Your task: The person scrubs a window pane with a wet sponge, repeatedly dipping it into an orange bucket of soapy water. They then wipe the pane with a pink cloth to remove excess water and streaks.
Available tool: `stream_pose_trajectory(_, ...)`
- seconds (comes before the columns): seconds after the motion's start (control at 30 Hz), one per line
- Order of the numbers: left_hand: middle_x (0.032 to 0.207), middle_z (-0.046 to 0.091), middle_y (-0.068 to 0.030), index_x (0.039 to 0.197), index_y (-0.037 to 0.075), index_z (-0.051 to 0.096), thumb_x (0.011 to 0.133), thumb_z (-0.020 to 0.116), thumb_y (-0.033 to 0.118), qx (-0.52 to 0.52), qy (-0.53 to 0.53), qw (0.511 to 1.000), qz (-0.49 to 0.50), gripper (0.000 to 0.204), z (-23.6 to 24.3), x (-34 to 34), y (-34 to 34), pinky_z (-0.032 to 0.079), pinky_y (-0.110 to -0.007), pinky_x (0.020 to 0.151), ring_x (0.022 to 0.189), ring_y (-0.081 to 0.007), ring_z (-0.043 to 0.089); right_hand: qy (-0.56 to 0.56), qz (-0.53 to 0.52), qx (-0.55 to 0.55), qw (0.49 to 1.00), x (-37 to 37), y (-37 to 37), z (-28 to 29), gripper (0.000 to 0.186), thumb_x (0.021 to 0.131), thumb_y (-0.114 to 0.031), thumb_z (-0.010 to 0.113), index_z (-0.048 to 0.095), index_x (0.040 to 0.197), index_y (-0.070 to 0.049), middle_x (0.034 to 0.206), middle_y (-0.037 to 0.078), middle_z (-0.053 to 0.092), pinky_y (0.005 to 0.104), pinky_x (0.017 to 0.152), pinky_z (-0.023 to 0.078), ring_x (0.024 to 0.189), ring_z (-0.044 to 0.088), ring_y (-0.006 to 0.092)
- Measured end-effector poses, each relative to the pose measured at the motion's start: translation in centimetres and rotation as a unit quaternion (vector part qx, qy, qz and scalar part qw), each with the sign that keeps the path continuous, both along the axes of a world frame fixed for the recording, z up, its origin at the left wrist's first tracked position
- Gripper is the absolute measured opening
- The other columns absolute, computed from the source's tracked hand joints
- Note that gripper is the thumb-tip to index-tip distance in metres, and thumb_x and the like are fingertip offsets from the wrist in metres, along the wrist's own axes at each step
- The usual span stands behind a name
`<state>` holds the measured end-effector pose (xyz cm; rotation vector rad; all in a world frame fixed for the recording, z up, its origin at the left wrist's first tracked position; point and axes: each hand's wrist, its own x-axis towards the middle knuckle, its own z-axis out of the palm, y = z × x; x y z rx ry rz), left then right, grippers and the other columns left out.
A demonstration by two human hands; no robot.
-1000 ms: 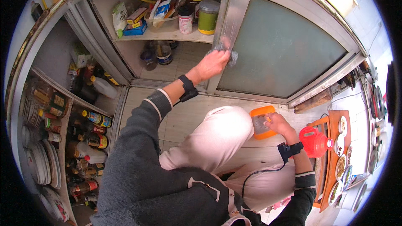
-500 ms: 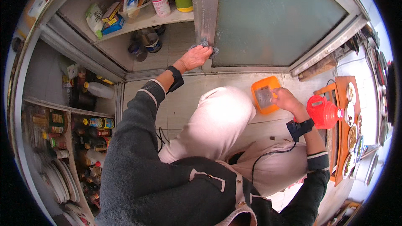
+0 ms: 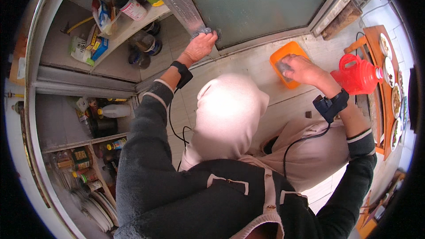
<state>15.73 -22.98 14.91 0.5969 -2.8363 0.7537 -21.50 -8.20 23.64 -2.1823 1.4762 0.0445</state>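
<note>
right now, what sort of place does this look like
Most likely a kitchen: there are plates at lower left, jars on a shelf, and small filled dishes on a wooden stand at right.

Pale floor [image 3: 248, 62] between the left hand [image 3: 198, 48] and right hand [image 3: 304, 70]; a cabinet shelf [image 3: 133, 32] left of both; a wooden table [image 3: 387, 121] right of both; white tiled wall [image 3: 400, 35] beyond.

The basin [image 3: 278, 56] is orange, the scrubber [image 3: 202, 31] silvery grey, the jug [image 3: 359, 78] red (its cap [image 3: 379, 73] pinkish).
</note>
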Motion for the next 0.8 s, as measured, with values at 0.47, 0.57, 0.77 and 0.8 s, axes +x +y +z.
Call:
stream_pose_trajectory(0.47,0.116,0.055,-0.0107,0.109,0.001,0.060,0.082,0.055,0.011,0.094,-0.101,0.989,-0.048,0.030,-0.9,2.6,-1.2,0.042,-0.033,0.079,0.097,-0.0224,0.052,0.004,-0.007,0.065,0.998,-1.9,1.4,0.5,0.047,0.085,-0.024,0.064,0.056,0.122,0.004,0.114,0.025,0.062,0.0426,0.095,0.045,0.110,0.057,0.0390)
stream_pose_trajectory(0.57,0.105,0.055,-0.0089,0.101,0.003,0.062,0.082,0.054,0.012,0.142,-0.163,0.976,-0.029,0.022,-5.9,1.0,-1.2,0.040,-0.032,0.082,0.097,-0.0222,0.052,0.014,-0.018,0.090,0.996,-2.1,1.2,0.3,0.046,0.085,-0.023,0.063,0.056,0.122,0.004,0.114,0.025,0.061,0.0430,0.094,0.045,0.110,0.057,0.0395)
stream_pose_trajectory(0.77,0.096,0.053,-0.0084,0.093,0.004,0.061,0.080,0.056,0.011,0.106,-0.214,0.970,-0.046,0.016,-11.9,-4.2,-2.3,0.040,-0.032,0.081,0.092,-0.0227,0.050,-0.002,-0.056,0.090,0.994,-3.2,1.1,-1.3,0.044,0.084,-0.023,0.063,0.057,0.118,0.005,0.110,0.027,0.062,0.0429,0.092,0.046,0.106,0.059,0.0402)
stream_pose_trajectory(0.8,0.096,0.053,-0.0087,0.093,0.004,0.061,0.080,0.056,0.010,0.103,-0.169,0.979,-0.056,0.015,-12.4,-5.4,-2.9,0.041,-0.032,0.081,0.091,-0.0231,0.051,-0.005,-0.060,0.103,0.993,-3.3,1.0,-1.7,0.044,0.084,-0.024,0.063,0.057,0.117,0.005,0.109,0.027,0.062,0.0426,0.092,0.046,0.105,0.059,0.0403)
